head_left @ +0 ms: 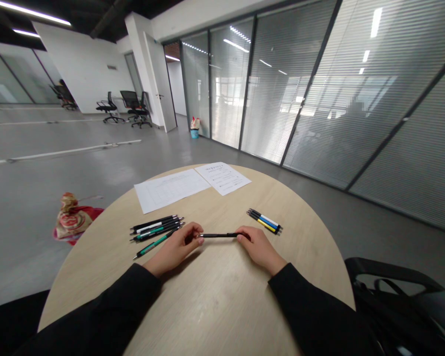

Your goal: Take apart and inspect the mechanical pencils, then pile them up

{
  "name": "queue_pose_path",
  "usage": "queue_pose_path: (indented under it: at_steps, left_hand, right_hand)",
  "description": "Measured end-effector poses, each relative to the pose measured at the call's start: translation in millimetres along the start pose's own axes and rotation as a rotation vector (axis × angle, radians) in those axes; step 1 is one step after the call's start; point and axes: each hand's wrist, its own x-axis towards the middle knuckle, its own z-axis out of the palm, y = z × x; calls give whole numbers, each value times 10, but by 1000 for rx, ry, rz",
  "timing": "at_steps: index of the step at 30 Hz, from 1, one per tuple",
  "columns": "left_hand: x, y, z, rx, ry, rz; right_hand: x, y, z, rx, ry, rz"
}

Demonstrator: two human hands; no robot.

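A black pen lies level between my hands, over the middle of the round table. Its left end is pinched in the fingers of my left hand, and its right end is held by my right hand. Beside my left hand is a group of several pens, black with white and green parts; a green one lies slanted nearest to me. Beyond my right hand, pens with white, blue and yellow barrels lie side by side.
Two printed sheets lie at the far side of the round wooden table. A black chair stands at the right. A red and beige bag is on the left, past the table edge.
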Motion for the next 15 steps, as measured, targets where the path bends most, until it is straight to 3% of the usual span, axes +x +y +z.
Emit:
queue_pose_path:
  at_steps: [15]
  left_hand:
    - [-4, 44, -31, 66, -50, -13]
  right_hand:
    - [7, -5, 0, -3, -5, -12]
